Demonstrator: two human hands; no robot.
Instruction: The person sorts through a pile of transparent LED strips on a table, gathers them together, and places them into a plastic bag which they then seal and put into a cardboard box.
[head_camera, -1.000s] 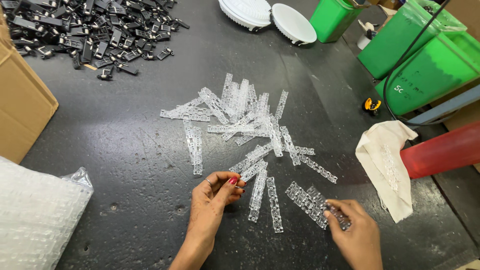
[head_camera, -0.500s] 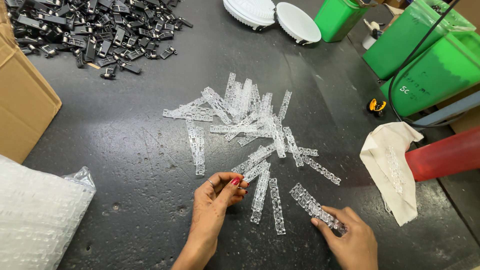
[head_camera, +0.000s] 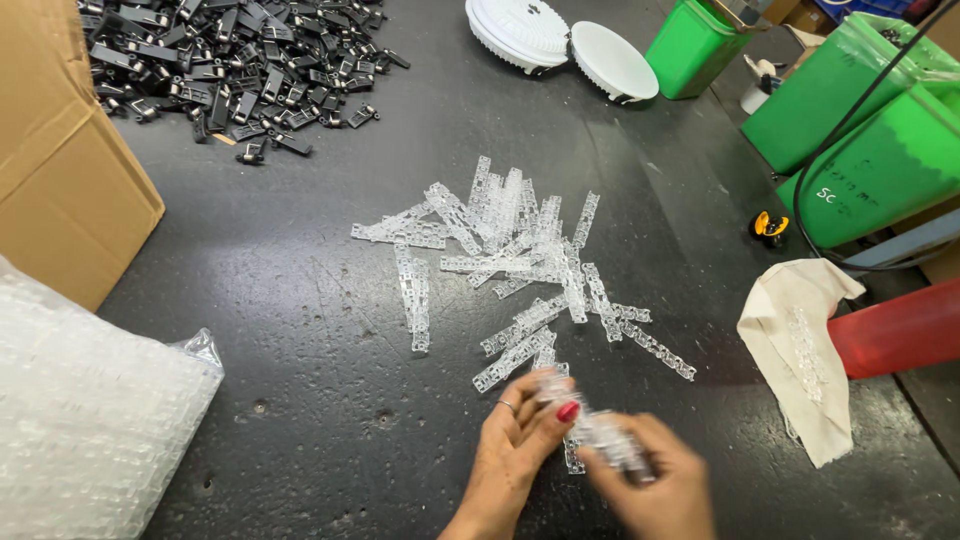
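We hold one clear plastic strip (head_camera: 590, 425) between both hands at the 6 o'clock edge of the dark tabletop (head_camera: 300, 330); its long axis runs from 10 to 4 o'clock. The left hand (head_camera: 515, 445) pinches its upper end with the grip closed; the right hand (head_camera: 655, 485), blurred, wraps the lower end. The loose pile of clear strips (head_camera: 510, 260) lies at 12 o'clock, nearer the left hand.

Left hand (head_camera: 515, 440) against right hand (head_camera: 655, 490)
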